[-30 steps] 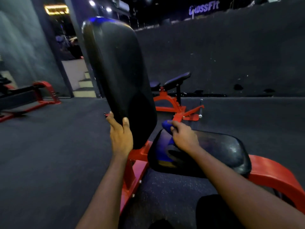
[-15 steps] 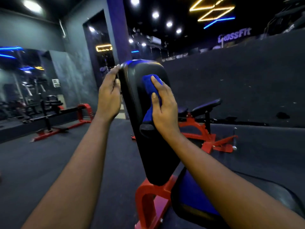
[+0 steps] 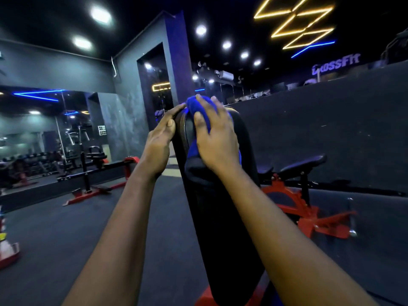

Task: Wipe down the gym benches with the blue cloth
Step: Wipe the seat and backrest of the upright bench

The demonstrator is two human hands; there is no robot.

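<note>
Wipe in progress at the top of the upright backrest; most of the job judged still open.

The upright backrest pad of the near red-framed bench filled the centre of the view, tilted slightly away. A second incline bench stood behind it to the right, well apart, with no hand or cloth on it, so it was judged not yet reached. The right hand lay flat, fingers spread, pressing the blue cloth against the pad's top edge. The left hand rested open along the pad's left rim, bracing it and holding nothing. No sheen or streak showed which pad areas were done; the lower pad looked unwiped at best guess.
</note>
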